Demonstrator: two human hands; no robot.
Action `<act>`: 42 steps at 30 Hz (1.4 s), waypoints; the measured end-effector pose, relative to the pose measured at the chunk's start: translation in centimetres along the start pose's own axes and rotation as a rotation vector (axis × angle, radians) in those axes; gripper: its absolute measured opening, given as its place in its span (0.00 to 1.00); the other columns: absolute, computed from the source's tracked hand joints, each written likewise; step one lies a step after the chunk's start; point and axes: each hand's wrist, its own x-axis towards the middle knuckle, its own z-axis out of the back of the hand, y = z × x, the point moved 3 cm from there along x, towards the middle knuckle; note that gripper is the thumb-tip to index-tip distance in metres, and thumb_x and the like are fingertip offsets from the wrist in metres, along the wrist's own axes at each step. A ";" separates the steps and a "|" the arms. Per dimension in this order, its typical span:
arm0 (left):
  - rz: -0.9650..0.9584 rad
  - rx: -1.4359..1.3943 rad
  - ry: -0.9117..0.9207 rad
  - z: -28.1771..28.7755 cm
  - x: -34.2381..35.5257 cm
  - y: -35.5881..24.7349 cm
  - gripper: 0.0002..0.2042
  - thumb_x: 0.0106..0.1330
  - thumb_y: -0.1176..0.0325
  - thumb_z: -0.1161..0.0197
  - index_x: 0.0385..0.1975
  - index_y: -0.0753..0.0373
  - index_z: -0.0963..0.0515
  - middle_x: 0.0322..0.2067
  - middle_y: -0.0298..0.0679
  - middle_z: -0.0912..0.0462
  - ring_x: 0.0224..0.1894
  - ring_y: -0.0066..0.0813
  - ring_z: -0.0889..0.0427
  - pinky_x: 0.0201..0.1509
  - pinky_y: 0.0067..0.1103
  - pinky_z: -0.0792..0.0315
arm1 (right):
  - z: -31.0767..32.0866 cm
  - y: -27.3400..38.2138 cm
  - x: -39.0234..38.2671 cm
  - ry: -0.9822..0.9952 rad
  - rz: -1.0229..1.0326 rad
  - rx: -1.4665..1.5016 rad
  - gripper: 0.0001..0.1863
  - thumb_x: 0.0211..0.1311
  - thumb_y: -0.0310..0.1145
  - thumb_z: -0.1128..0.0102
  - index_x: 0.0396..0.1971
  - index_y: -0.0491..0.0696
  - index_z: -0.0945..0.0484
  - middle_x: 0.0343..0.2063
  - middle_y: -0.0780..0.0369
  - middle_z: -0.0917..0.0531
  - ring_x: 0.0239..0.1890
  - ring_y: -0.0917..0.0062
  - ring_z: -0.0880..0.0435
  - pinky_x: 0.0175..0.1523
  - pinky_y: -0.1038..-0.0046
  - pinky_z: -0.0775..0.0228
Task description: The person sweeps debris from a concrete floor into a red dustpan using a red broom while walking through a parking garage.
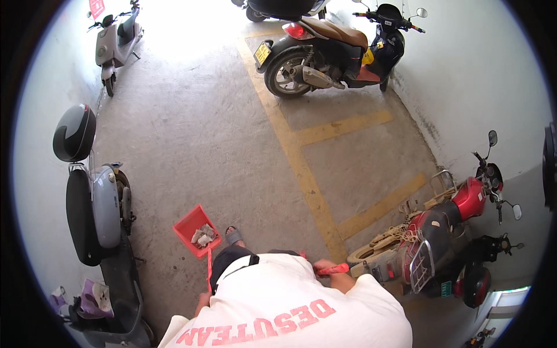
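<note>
My left hand [203, 299] is closed around the long red handle of a dustpan [187, 223], low at the left of my body. The red pan rests on the floor in front of me. Crumpled whitish and grey scraps [204, 235] lie inside it. On the other side, my right hand [320, 265] grips a red stick-like handle [334, 269], whose end points to the right. My white shirt hides the rest of that handle. Beside the pan, one of my feet in a grey slipper [234, 236] shows.
Grey concrete floor [191, 133] with yellow painted lines [307, 185] stretches ahead. Scooters line the left wall, the nearest a grey-blue one [106, 206]. A red motorcycle [441, 223] stands close at right; a black scooter with a brown seat [336, 52] is farther off.
</note>
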 end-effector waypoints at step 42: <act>-0.153 0.442 0.044 15.2 23.2 -47.6 0.23 0.53 0.50 0.43 0.32 0.70 0.22 0.31 0.57 0.22 0.38 0.48 0.22 0.39 0.35 0.29 | 21.2 27.7 10.5 0.126 0.197 1.040 0.09 0.48 0.35 0.44 0.18 0.44 0.25 0.13 0.64 0.25 0.10 0.80 0.30 0.14 0.77 0.39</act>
